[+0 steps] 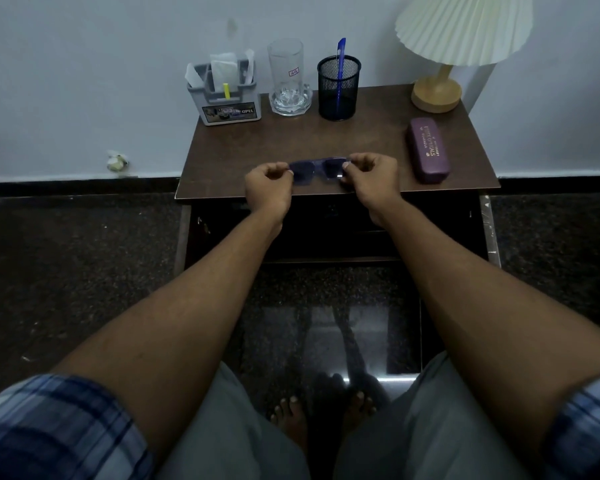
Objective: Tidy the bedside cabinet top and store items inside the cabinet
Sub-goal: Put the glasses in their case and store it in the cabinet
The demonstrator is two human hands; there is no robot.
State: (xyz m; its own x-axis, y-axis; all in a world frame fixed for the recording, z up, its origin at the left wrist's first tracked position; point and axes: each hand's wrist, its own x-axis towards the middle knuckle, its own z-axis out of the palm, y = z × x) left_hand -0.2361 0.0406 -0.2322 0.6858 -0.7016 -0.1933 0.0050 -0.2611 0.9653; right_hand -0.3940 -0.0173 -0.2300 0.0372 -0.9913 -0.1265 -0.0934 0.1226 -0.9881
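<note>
Dark blue-tinted sunglasses (317,169) sit just above the front part of the brown cabinet top (336,136). My left hand (269,187) pinches their left end and my right hand (373,176) pinches their right end. A closed purple glasses case (427,150) lies to the right of my right hand, apart from it. The cabinet front (329,230) below is dark, and I cannot tell whether its door is open.
Along the back stand a grey desk organiser (227,95) with papers, a clear glass mug (289,79), and a black mesh pen holder (338,88) with a blue pen. A pleated lamp (444,60) occupies the back right corner. Dark polished floor surrounds the cabinet.
</note>
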